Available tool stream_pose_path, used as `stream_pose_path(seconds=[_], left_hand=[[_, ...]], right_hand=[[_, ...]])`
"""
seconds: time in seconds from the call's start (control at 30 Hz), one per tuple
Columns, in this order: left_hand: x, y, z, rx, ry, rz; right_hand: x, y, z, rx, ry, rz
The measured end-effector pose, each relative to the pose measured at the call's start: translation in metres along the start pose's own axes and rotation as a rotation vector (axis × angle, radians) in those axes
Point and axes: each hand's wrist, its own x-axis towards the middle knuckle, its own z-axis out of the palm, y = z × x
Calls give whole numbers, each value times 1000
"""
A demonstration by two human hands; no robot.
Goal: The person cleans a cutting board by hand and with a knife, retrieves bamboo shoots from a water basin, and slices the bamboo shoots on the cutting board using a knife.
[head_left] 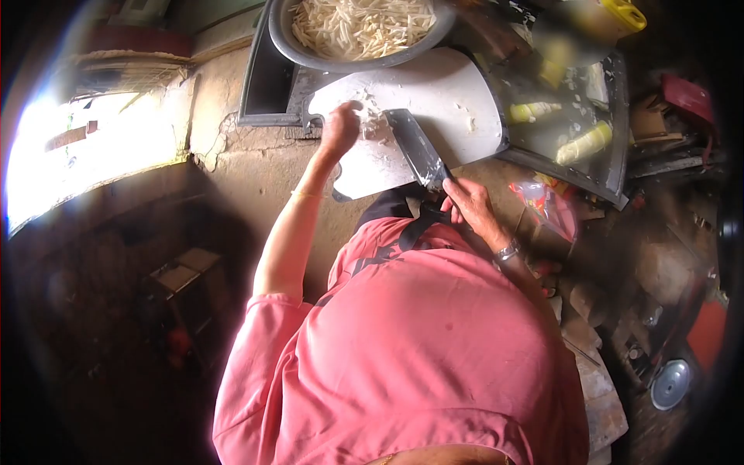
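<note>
A white cutting board (434, 85) with a dark rim lies on the counter in front of me. My right hand (471, 205) is wrapped around the dark handle of a cleaver (417, 143). Its broad blade lies low over the board, with white bits stuck near the handle. Beside the blade's far end is a small heap of moist white scraps (373, 128). My left hand (341, 128) is at the board's left side, fingers curled against these scraps; what they pinch, if anything, is hidden.
A large metal basin (287, 46) full of pale cut strips (364, 27) stands behind the board. To the right, a wet, dark-framed surface (612, 174) bears pale green-white stalk pieces (585, 143). A red plastic bag (546, 209) hangs below it. Metal lid (670, 385) at lower right.
</note>
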Motion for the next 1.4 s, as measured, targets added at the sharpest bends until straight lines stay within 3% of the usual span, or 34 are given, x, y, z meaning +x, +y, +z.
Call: stream_pose_path(seconds=[0.07, 0.17, 0.5, 0.57, 0.6, 0.67, 0.7, 0.77, 0.93, 1.1, 1.2, 1.4], left_hand=[[0, -17, -11, -15, 197, -81], [17, -24, -16, 34, 175, -83], [57, -4, 4, 180, 3, -24], [57, -5, 0, 109, -301, -41], [52, -12, 3, 111, -306, -41], [32, -29, 12, -28, -163, 132], [22, -25, 5, -27, -166, 134], [-2, -12, -14, -94, 45, 21], [-29, -11, -27, 205, -100, -55], [-36, 22, -12, 296, -210, -159], [-40, 26, 5, 295, -173, -132], [-19, 5, 29, 2, 115, -167]], right_hand=[[15, -16, 0, -33, 10, -31], [46, -35, -2, -113, 16, -97], [90, -62, -8, -218, -67, -29], [87, -63, -8, -222, -79, -1], [80, -62, -8, -219, -105, -14], [68, -58, -8, -214, -128, -35], [61, -56, -9, -210, -126, -35], [44, -51, -9, -163, -41, -31], [25, -26, -9, -24, 93, -2], [25, -3, 5, 44, 97, 80], [30, -2, 19, 82, 66, 98], [50, -7, 42, 56, -22, 67]])
